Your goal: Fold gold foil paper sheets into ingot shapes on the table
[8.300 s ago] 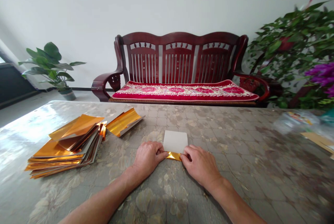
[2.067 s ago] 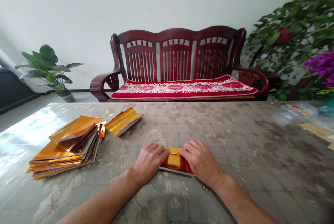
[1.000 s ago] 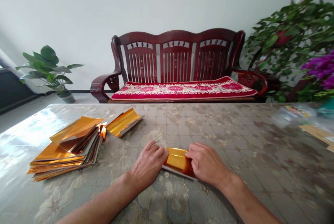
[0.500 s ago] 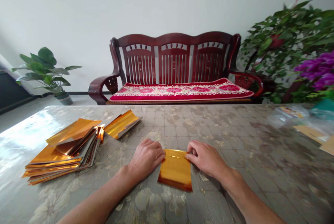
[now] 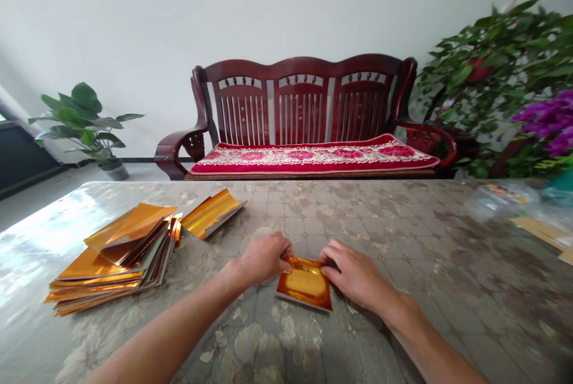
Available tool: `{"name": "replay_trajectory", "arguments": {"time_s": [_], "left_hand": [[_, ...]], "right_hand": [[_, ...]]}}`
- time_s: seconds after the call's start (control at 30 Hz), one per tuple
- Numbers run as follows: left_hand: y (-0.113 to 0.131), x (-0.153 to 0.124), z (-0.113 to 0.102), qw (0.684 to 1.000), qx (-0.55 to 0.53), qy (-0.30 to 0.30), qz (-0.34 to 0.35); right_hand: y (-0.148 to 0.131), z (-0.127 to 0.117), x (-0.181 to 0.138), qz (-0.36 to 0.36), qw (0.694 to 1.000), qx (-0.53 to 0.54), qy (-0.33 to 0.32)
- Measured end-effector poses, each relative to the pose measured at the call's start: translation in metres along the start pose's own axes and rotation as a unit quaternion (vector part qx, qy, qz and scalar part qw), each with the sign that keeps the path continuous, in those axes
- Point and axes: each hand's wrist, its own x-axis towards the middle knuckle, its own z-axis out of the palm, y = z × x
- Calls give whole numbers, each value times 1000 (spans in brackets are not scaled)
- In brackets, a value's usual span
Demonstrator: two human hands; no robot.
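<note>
A small sheet of gold foil paper [image 5: 305,284] lies gold side up on the table [image 5: 403,234] in front of me. My left hand [image 5: 264,258] pinches its far left corner with curled fingers. At the far right corner my right hand [image 5: 356,273] grips the same sheet, fingers bent over the edge. The sheet's near edge rests on the table and shows a thin pale rim.
A fanned stack of gold foil sheets [image 5: 111,255] sits at the left, with one folded gold piece [image 5: 211,212] beside it. Clear packets and a tan sheet [image 5: 535,217] lie at the far right. Beyond stand a red wooden bench [image 5: 308,115] and potted plants [image 5: 501,79].
The white-backed sheet was folded and turned gold side up. Over the last half second both hands drew its far edge slightly toward me, and the sheet looks shorter.
</note>
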Motion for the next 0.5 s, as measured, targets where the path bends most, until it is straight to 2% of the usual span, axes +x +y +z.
{"name": "replay_trajectory", "arguments": {"time_s": [0.17, 0.23, 0.3, 0.37, 0.43, 0.5], "left_hand": [[8, -1, -1, 999, 5, -34, -1], [8, -6, 3, 1000, -18, -14, 4], [6, -12, 7, 998, -31, 47, 15], [3, -19, 9, 989, -32, 138, 42], [-1, -23, 8, 968, -23, 230, 102], [-6, -26, 6, 935, -4, 306, 182]], "right_hand": [[0, 0, 0, 4, 1000, 1, -2], [-1, 1, 0, -3, 1000, -4, 5], [-3, 1, 1, -24, 999, -9, 19], [-7, 0, 1, -54, 996, -18, 69], [-11, -3, 0, -88, 981, -45, 164], [-15, -6, -2, -125, 951, -92, 267]]}}
